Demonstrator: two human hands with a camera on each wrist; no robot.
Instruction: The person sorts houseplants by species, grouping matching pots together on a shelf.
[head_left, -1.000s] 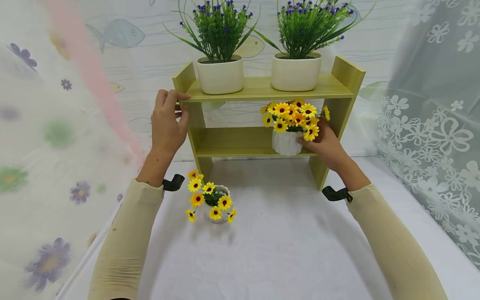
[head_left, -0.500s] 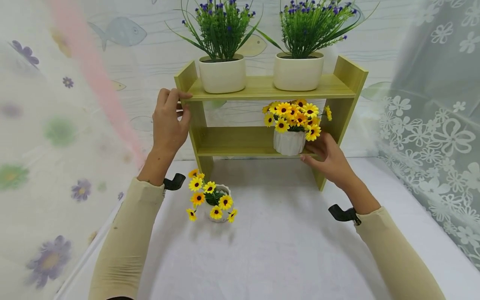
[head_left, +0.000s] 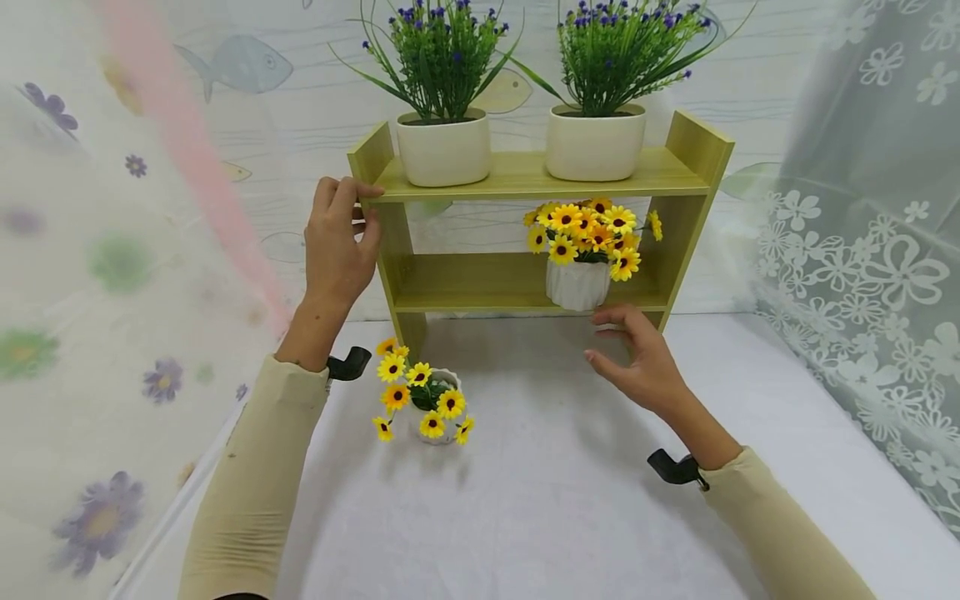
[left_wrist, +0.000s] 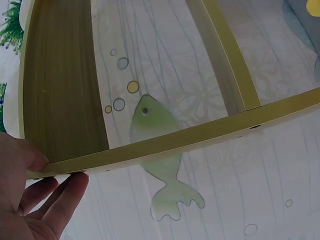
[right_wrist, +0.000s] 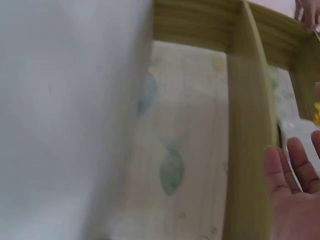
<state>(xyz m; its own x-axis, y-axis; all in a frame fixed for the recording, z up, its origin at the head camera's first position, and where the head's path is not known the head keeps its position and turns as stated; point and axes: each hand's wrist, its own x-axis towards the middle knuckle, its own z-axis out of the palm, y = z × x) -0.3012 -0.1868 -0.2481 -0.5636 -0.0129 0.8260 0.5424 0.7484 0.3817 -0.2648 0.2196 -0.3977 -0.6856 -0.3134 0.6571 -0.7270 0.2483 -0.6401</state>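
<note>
My left hand (head_left: 337,242) grips the upper left side panel of the wooden shelf (head_left: 465,283). In the left wrist view the thumb (left_wrist: 31,155) lies on the inner face, with the fingers (left_wrist: 66,200) on the outer side. On the right part of the middle board stands a white ribbed pot (head_left: 577,287) of yellow artificial flowers (head_left: 588,229). Just below and in front of that pot, my right hand (head_left: 641,358) hovers with parted, loosely bent fingers, holding nothing. A similar pot of yellow flowers (head_left: 433,402) stands on the table, in front of the shelf's left leg.
Two cream oval planters, one left (head_left: 444,154) and one right (head_left: 596,146), hold purple-flowered greenery on the top board. A white cloth (head_left: 540,500) covers the table. Patterned curtains hang at the left (head_left: 97,292) and right (head_left: 885,250).
My right hand has let go of the flower pot on the middle board and drawn down and toward me. That pot stays in place. The left hand keeps its grip on the shelf.
</note>
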